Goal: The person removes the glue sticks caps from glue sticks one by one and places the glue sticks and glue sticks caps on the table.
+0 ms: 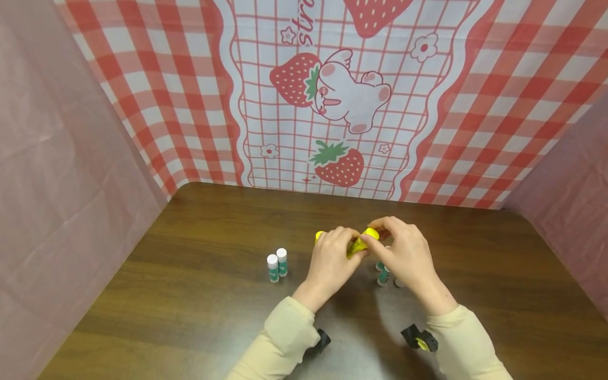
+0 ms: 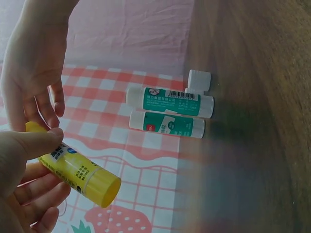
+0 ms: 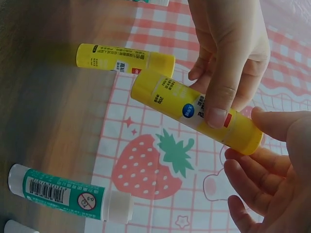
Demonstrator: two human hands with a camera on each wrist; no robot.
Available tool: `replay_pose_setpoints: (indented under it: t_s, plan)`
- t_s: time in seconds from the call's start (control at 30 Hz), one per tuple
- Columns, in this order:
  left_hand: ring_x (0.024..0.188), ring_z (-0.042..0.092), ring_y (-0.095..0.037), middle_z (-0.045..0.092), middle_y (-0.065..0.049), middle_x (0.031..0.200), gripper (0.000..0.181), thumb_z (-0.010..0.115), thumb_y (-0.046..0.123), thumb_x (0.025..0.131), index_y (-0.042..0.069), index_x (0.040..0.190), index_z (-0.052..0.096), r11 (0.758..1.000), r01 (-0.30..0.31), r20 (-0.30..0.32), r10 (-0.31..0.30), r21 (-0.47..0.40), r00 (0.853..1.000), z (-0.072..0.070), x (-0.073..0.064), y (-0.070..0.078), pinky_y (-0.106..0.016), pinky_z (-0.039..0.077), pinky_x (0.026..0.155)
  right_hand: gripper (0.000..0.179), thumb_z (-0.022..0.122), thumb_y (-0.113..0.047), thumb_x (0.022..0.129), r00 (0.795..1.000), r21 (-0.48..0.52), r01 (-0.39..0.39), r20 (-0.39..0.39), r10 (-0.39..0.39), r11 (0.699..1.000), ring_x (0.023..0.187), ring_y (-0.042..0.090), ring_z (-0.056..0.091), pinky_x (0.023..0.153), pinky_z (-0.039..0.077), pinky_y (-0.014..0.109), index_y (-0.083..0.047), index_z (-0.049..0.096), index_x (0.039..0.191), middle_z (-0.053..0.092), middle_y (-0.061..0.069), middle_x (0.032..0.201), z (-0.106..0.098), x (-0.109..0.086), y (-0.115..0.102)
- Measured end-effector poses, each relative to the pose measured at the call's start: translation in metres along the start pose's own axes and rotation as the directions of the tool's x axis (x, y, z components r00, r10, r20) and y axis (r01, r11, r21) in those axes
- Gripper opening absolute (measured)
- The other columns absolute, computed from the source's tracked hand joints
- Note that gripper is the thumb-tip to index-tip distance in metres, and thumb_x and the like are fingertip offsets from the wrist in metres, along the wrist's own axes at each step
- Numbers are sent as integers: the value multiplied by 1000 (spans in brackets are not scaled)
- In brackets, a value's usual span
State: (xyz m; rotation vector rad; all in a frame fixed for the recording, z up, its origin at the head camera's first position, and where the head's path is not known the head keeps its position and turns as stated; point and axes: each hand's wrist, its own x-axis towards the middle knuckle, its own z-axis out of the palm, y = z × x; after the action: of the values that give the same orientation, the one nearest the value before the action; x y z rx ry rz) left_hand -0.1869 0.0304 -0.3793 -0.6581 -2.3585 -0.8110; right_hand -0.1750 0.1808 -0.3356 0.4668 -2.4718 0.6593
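Note:
A yellow glue stick (image 1: 364, 241) is held between both hands, above the table. My left hand (image 1: 332, 256) grips its body, the thumb laid across the label in the right wrist view. At the stick's other end (image 3: 251, 136), the thumb and fingers of my right hand (image 1: 404, 253) pinch the yellow cap. A second yellow glue stick (image 3: 116, 57) stands on the table behind my left hand, mostly hidden in the head view. To the right, partly behind my right hand, stand two green-and-white glue sticks (image 2: 170, 102), near a small white cap-like piece (image 2: 199, 80).
Two more green-and-white glue sticks (image 1: 273, 268) stand upright left of my hands on the brown wooden table (image 1: 190, 295). A red checked strawberry cloth (image 1: 304, 158) hangs along the far edge. Pink cloth (image 1: 71, 158) borders the sides. Black wrist mounts (image 1: 420, 339) hang under both sleeves.

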Motion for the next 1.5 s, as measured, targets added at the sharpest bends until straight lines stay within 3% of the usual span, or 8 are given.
replay_pose_setpoints:
  t_s: [0.33, 0.77, 1.5]
  plan:
    - [76, 58, -7, 62, 7, 83, 30, 72, 37, 75, 15, 94, 64, 1000, -22, 7, 22, 17, 1000, 2, -1, 1, -24, 44, 72, 24, 73, -21, 75, 997, -46, 75, -6, -76, 996, 67, 16, 56, 80, 35, 41, -6, 65, 92, 64, 4, 79, -1, -3, 4]
    - [79, 61, -9, 65, 4, 88, 32, 72, 37, 75, 14, 96, 65, 998, -56, 16, 55, 33, 998, 1, -1, 2, -26, 45, 75, 24, 73, -23, 76, 995, -81, 95, 27, -93, 992, 67, 12, 53, 82, 31, 42, -10, 65, 95, 63, 0, 79, -6, -5, 4]
    - [77, 59, -8, 66, 5, 91, 34, 73, 37, 74, 14, 98, 65, 995, -83, 50, 81, 46, 996, 1, -2, 1, -24, 43, 71, 27, 75, -14, 72, 994, -15, 108, 20, -107, 994, 79, 19, 54, 90, 25, 47, -11, 64, 96, 64, 0, 82, -9, -9, 7]
